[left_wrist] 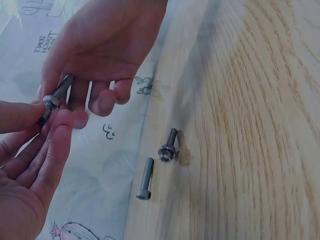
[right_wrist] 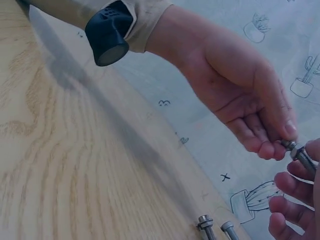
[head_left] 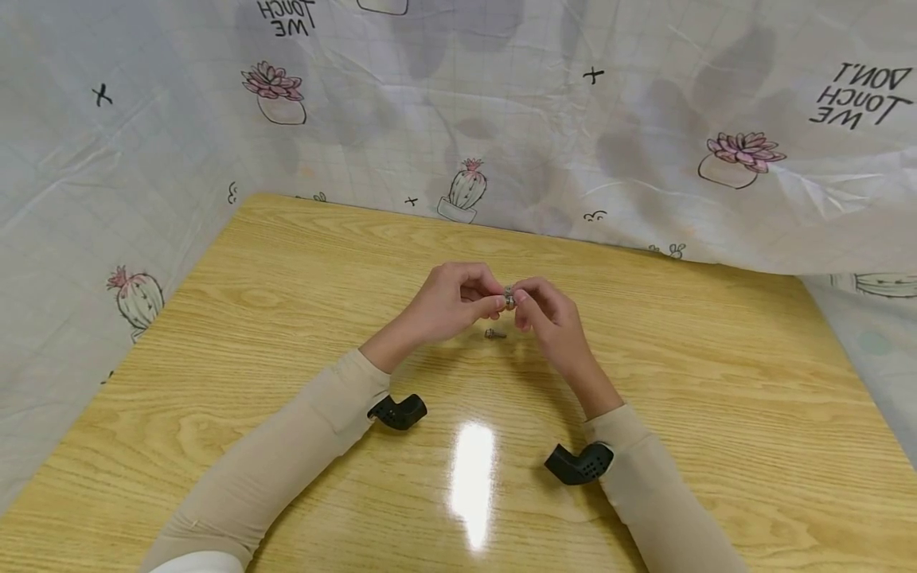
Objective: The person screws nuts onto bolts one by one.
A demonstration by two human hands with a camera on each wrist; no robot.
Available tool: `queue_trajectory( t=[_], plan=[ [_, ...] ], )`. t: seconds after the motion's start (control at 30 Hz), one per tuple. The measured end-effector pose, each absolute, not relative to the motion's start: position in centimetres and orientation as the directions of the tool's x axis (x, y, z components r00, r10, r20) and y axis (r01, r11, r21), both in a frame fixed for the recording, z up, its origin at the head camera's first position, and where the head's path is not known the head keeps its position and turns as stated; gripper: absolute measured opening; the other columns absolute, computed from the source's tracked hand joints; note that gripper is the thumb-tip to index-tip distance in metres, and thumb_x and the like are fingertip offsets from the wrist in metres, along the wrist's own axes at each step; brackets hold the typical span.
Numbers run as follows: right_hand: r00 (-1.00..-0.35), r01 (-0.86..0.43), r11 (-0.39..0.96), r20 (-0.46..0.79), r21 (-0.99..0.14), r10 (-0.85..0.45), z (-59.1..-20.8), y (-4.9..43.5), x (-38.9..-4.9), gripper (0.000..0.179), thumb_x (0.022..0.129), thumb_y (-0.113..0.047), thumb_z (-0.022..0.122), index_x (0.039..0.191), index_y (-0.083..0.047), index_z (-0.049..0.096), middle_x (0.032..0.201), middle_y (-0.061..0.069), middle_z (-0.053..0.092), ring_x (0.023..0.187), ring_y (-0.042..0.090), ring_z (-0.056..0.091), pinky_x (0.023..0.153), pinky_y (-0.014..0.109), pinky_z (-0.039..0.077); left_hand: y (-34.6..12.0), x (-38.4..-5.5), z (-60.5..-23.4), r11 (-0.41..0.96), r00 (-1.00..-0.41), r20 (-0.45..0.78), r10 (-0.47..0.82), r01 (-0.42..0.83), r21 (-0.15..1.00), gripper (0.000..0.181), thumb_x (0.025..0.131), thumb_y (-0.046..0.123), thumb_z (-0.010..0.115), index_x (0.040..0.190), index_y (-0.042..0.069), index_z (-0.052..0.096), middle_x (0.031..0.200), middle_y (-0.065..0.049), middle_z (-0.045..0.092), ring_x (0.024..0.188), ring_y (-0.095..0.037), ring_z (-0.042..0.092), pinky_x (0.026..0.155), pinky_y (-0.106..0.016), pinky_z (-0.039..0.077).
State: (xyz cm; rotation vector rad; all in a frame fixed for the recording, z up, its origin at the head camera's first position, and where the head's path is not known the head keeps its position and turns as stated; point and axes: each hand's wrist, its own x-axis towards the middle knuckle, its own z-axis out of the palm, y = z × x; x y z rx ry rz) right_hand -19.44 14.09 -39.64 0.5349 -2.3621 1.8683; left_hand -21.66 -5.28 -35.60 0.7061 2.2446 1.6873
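A small metal bolt (left_wrist: 62, 87) with a hex nut (left_wrist: 51, 100) on its thread is held up between the fingertips of both hands above the table. My left hand (head_left: 454, 302) pinches one end of it. At the other end, the thumb and fingers of my right hand (head_left: 552, 318) pinch it, partly covering the thread. Below them on the table lie two more bolts: a socket-head bolt with a ring-like piece near its head (left_wrist: 167, 147), and a plain socket-head bolt (left_wrist: 145, 180). In the head view the held bolt is mostly hidden by fingers.
The light wooden table (head_left: 322, 255) ends at the back against a hanging white cloth (head_left: 530, 119) printed with cacti and lettering. Black wrist devices, one on the left sleeve (head_left: 286, 438) and one on the right sleeve (head_left: 659, 477), hang inward over the table.
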Motion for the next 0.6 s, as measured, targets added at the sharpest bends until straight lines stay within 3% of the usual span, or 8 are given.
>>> queue_trajectory(
  t=[0.13,0.3,0.43,0.6],
  plan=[
    [-0.925,-0.335,0.166,0.289,-0.928,-0.247,-39.62,14.28,-19.55,0.019,0.099,-0.009,0.053,0.113,0.002,0.057,0.099,0.005,0.059,0.084,0.025,0.057,0.069,0.030,0.052,-5.36,-21.79,-35.72,0.215,-0.854,0.083,0.514,0.222,0.951,0.005,0.092,0.007,0.065,0.094,0.004,0.067,0.092,-0.012,0.071,0.086,-0.036,0.071,0.081,-0.047,0.058],
    [-0.920,-0.338,0.145,0.295,-0.930,-0.257,-39.48,14.27,-19.63,0.020,0.093,-0.004,0.060,0.111,0.003,0.057,0.106,-0.001,0.059,0.103,0.019,0.061,0.083,0.024,0.055,-5.34,-21.86,-35.75,0.207,-0.853,0.086,0.516,0.221,0.953,0.005,0.092,0.007,0.065,0.095,0.003,0.067,0.093,-0.013,0.071,0.086,-0.037,0.071,0.081,-0.046,0.058],
    [-0.924,-0.327,0.137,0.285,-0.935,-0.256,-39.40,14.32,-19.60,0.017,0.094,-0.006,0.057,0.109,0.003,0.058,0.103,-0.001,0.060,0.098,0.016,0.061,0.078,0.024,0.054,-5.27,-21.81,-35.68,0.206,-0.853,0.090,0.513,0.224,0.953,0.005,0.091,0.008,0.066,0.093,0.003,0.066,0.092,-0.012,0.071,0.086,-0.036,0.071,0.081,-0.047,0.058],
    [-0.917,-0.342,0.126,0.301,-0.931,-0.263,-39.37,14.37,-19.62,0.015,0.096,-0.006,0.053,0.103,0.005,0.060,0.090,0.004,0.060,0.076,0.025,0.055,0.065,0.030,0.049,-5.15,-21.81,-35.60,0.203,-0.852,0.096,0.515,0.230,0.952,0.005,0.091,0.008,0.066,0.093,0.004,0.067,0.091,-0.011,0.071,0.086,-0.035,0.071,0.080,-0.047,0.058]
  ],
)
